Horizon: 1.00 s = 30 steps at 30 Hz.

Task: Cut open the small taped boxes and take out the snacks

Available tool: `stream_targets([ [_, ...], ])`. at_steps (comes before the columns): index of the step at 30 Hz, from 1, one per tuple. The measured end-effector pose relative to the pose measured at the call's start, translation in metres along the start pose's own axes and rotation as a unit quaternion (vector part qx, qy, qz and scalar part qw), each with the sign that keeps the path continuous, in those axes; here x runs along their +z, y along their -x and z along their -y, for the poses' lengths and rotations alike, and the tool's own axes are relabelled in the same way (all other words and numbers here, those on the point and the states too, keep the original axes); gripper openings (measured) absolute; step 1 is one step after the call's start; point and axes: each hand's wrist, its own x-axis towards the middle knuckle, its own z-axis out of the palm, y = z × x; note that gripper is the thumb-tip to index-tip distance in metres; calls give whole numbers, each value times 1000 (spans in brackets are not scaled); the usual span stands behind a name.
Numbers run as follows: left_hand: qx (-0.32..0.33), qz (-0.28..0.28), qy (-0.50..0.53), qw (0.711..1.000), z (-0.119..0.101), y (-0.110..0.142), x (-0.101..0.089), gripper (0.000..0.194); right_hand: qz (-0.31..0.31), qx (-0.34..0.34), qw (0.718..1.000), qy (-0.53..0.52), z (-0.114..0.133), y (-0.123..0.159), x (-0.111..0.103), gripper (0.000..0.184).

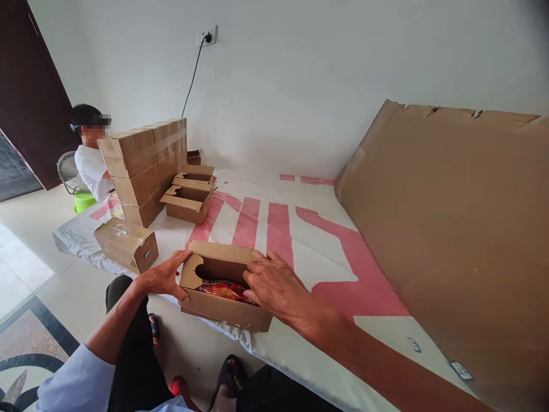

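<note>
A small open cardboard box (223, 312) lies on a white and pink sheet (300, 240) in front of me. A red packet (223, 289) shows inside it. My left hand (165, 277) rests against the box's left flap, fingers spread. My right hand (274, 283) lies over the right side of the box opening, fingers stretched and pressing on the flap there. Neither hand holds anything.
A taped box (126, 243) sits at the sheet's left edge. Stacked sealed boxes (143, 169) and two open boxes (189, 200) stand further back. A big cardboard sheet (454, 229) leans at right. Another person (90, 154) sits behind the stack. My knees and sandals are below.
</note>
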Motion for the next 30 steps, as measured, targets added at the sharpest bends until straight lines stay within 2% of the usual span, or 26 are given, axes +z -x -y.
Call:
stream_targets([
  [2, 0, 1, 4, 1000, 2, -1, 1, 138, 11, 38, 999, 6, -6, 10, -2, 19],
  [4, 4, 2, 4, 1000, 5, -2, 2, 138, 55, 88, 994, -35, -10, 16, -11, 22],
  [6, 13, 1, 0, 1000, 6, -2, 3, 137, 104, 132, 977, -129, -11, 19, -23, 26],
  [8, 20, -2, 1, 1000, 6, -2, 3, 136, 127, 156, 946, -254, -13, 23, -31, 27],
  [10, 17, -6, 10, 1000, 4, 0, 3, 135, 104, 169, 916, -350, -18, 32, -32, 28],
  [12, 13, -7, 23, 1000, 3, 1, 4, 134, 53, 184, 906, -378, -25, 46, -24, 28],
  [16, 14, -6, 38, 999, 0, 2, 7, 134, -3, 182, 938, -294, -30, 74, 11, 24],
  [18, 12, -8, 42, 999, 0, 2, 8, 135, 7, 155, 958, -243, -26, 81, 25, 23],
  [20, 11, -10, 45, 999, 0, 2, 8, 136, 37, 136, 970, -198, -21, 81, 30, 24],
  [22, 13, -7, 47, 999, 0, 2, 8, 136, 50, 149, 977, -145, -19, 76, 23, 27],
  [24, 14, -4, 49, 999, 2, 2, 8, 136, 17, 162, 981, -102, -19, 63, 8, 30],
  [27, 9, -10, 53, 998, 4, 2, 9, 138, -43, 114, 985, -123, -18, 35, -14, 26],
  [28, 7, -14, 55, 998, 5, 2, 11, 139, -34, 90, 984, -150, -16, 25, -18, 23],
  [30, 5, -21, 58, 998, 5, 3, 14, 141, 39, 57, 975, -210, -10, 7, -19, 17],
])
